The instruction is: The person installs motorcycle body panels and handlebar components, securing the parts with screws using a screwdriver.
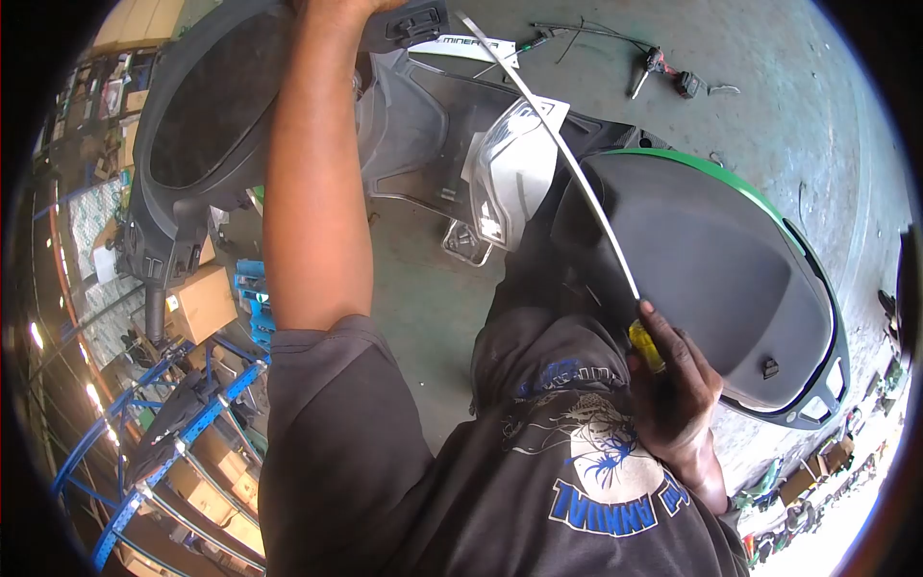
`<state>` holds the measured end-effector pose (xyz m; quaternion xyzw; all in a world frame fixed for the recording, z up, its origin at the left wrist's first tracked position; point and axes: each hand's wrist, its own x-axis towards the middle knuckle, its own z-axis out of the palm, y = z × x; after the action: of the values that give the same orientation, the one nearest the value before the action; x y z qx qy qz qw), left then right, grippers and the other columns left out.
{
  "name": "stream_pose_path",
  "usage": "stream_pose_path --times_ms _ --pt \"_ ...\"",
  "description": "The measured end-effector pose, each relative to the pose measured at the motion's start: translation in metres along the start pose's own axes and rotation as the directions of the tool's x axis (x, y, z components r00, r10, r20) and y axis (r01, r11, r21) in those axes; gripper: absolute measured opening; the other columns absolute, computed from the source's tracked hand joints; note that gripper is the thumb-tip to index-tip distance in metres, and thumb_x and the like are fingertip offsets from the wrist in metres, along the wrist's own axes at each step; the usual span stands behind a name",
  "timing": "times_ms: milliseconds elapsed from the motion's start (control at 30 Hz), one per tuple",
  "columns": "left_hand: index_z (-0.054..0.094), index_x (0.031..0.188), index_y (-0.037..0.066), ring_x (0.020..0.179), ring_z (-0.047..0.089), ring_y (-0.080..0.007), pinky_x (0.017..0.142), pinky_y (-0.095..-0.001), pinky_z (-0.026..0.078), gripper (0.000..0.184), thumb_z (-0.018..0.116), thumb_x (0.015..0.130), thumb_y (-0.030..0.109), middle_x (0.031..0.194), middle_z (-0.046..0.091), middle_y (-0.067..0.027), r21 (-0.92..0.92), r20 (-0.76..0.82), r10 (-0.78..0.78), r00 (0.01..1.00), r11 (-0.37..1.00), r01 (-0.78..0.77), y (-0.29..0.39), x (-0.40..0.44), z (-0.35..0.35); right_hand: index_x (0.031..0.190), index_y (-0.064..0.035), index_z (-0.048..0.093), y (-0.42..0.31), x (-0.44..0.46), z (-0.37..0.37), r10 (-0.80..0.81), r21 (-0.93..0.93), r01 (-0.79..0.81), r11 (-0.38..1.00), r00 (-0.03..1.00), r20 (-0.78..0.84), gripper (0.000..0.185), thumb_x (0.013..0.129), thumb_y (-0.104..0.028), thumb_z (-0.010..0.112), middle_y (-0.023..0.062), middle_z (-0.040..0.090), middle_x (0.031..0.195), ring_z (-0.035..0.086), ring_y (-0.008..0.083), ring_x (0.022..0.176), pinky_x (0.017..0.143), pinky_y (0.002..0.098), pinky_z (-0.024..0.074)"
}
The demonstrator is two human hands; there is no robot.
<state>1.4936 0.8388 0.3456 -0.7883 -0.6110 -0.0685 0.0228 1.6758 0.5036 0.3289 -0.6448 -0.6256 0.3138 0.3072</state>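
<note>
My right hand is closed around the yellow handle of a long screwdriver. Its thin metal shaft slants up and to the left, across the front of the scooter seat. My left arm reaches forward to the scooter's handlebar end. Only the base of my left hand shows at the top edge, and its fingers are out of frame. A dark handlebar switch part lies just right of it. Beneath the shaft, a clear and silver lamp-like part rests on the scooter's floorboard.
A red and black power drill lies on the floor beyond the scooter, beside black cables. A white strip lettered MINERVA sits along the scooter's far side. At left stand blue shelving and a cardboard box.
</note>
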Motion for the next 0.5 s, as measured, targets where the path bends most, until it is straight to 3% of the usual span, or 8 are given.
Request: stream_pose_path --times_ms 433,500 --pt "0.067 0.109 0.001 0.103 0.062 -0.0367 0.09 -0.0459 0.048 0.048 0.067 0.08 0.04 0.109 0.066 -0.0219 -0.017 0.035 0.017 0.999 1.0 -0.017 0.002 -0.001 -0.003 0.131 -0.0021 0.054 -0.015 -0.001 0.015 0.091 0.097 -0.098 0.99 0.993 0.071 0.054 0.079 0.005 0.066 0.019 0.065 0.096 0.067 0.0292 0.077 0.067 0.0357 0.054" --pt "0.066 0.106 0.001 0.102 0.062 -0.0374 0.088 -0.0472 0.048 0.047 0.067 0.08 0.04 0.106 0.066 -0.0215 0.003 -0.04 0.024 0.999 1.0 -0.024 0.001 -0.002 -0.001 0.132 -0.0015 0.053 -0.017 -0.002 0.02 0.1 0.119 -0.109 0.987 0.992 0.078 0.054 0.08 0.005 0.065 0.0202 0.064 0.098 0.066 0.0303 0.08 0.069 0.0362 0.0538"
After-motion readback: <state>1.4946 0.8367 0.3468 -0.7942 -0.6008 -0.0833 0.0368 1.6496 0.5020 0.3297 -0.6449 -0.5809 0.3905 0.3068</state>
